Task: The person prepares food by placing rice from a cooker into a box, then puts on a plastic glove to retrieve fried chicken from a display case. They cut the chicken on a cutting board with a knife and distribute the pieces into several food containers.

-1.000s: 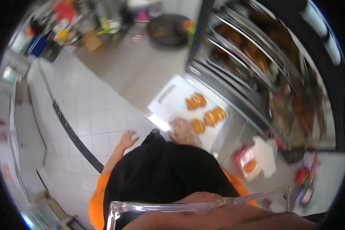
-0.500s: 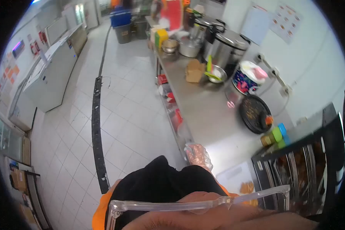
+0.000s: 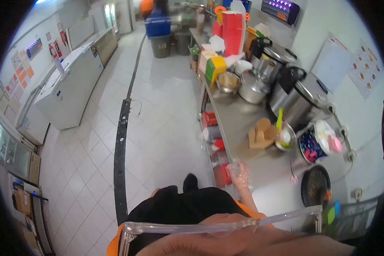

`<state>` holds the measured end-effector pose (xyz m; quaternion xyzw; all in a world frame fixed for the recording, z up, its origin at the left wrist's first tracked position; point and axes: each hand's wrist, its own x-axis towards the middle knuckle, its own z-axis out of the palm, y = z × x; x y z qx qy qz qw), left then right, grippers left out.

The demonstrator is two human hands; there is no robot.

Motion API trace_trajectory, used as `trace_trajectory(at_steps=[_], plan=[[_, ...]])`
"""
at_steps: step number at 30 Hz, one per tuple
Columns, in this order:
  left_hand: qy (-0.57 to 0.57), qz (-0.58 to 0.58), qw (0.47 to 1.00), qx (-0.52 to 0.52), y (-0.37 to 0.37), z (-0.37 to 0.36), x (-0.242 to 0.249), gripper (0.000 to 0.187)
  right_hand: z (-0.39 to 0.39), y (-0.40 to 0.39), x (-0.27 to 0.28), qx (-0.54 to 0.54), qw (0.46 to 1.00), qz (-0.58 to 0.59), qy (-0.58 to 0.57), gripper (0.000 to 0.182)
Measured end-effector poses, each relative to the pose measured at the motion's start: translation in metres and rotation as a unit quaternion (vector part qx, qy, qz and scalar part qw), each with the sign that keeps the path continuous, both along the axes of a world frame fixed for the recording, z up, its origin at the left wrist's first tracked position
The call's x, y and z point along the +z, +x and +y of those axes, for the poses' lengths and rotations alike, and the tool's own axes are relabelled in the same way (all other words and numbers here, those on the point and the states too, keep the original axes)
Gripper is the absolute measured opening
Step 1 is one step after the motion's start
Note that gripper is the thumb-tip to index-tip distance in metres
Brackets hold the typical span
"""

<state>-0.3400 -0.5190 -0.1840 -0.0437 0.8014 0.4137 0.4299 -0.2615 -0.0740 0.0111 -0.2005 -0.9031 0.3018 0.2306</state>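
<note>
My right hand (image 3: 240,176), in a clear plastic glove, is over the front edge of the steel counter (image 3: 237,149). Its fingers look loosely apart, and I see nothing held in them. Nearest to it on the shelf below are red containers (image 3: 222,175). Farther along the counter stand an open brown cardboard box (image 3: 261,134) and a metal bowl (image 3: 286,137) with a green-handled utensil (image 3: 279,120). Pink-handled scissors (image 3: 293,177) lie near a round black pan (image 3: 315,186). My left hand cannot be made out; only a small patch of skin shows beside my dark clothing.
Large steel cookers (image 3: 296,96), a pot (image 3: 252,88) and a patterned tub (image 3: 313,147) line the wall. White chest freezers (image 3: 68,94) stand across the tiled floor (image 3: 166,128). A dark strip (image 3: 121,158) runs along it toward bins (image 3: 161,45) and a person (image 3: 151,8).
My view has swung, so the counter items appear lower and farther right. I have moved forward along the counter. A dark shoe has come into view, and my right hand is still by the counter edge.
</note>
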Motion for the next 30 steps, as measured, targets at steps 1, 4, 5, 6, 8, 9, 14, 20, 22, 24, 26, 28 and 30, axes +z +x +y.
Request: trace_trajectory(at_steps=[1,4,5,6,8,9,14,20,22,24,26,28,30], plan=[[-0.007,-0.007,1.000,0.011,-0.024,0.005,0.001,0.042,0.010,-0.044,0.004,0.011,1.000,0.000,-0.012,0.056],[-0.033,-0.028,0.998,0.055,-0.089,0.007,0.007,0.042,0.038,-0.179,0.051,0.041,0.999,-0.032,-0.011,0.069],[-0.035,-0.027,0.996,0.076,-0.112,0.009,0.011,0.041,0.049,-0.226,0.053,0.037,0.999,-0.015,0.018,0.072],[-0.034,-0.022,0.995,0.093,-0.135,0.012,0.014,0.041,0.062,-0.273,0.056,0.033,0.998,0.002,0.049,0.075],[-0.021,0.003,0.991,0.129,-0.183,0.018,0.024,0.041,0.081,-0.361,0.100,0.103,0.987,0.077,0.093,0.079],[-0.014,0.017,0.989,0.146,-0.208,0.023,0.028,0.040,0.087,-0.401,0.125,0.112,0.981,0.077,0.139,0.080],[0.034,0.081,0.980,0.177,-0.340,0.056,0.031,0.039,0.107,-0.585,0.176,0.045,0.969,0.012,0.243,0.088],[0.033,0.159,0.986,0.041,-0.571,0.142,0.025,0.036,0.145,-0.749,0.156,-0.043,0.949,-0.003,0.311,0.059],[0.042,0.219,0.975,-0.008,-0.645,0.187,0.024,0.036,0.153,-0.784,0.145,-0.068,0.938,-0.051,0.337,0.062],[0.080,0.281,0.954,-0.070,-0.693,0.242,0.086,0.036,0.159,-0.812,0.139,-0.089,0.927,-0.101,0.351,0.065],[0.145,0.295,0.936,-0.128,-0.735,0.288,0.125,0.033,0.159,-0.825,0.136,-0.112,0.918,-0.149,0.351,0.068],[0.225,0.304,0.911,-0.167,-0.772,0.326,0.140,0.027,0.172,-0.839,0.126,-0.092,0.930,-0.165,0.314,0.078],[0.259,0.303,0.892,-0.212,-0.799,0.359,0.157,0.025,0.177,-0.838,0.124,-0.077,0.941,-0.188,0.270,0.090]])
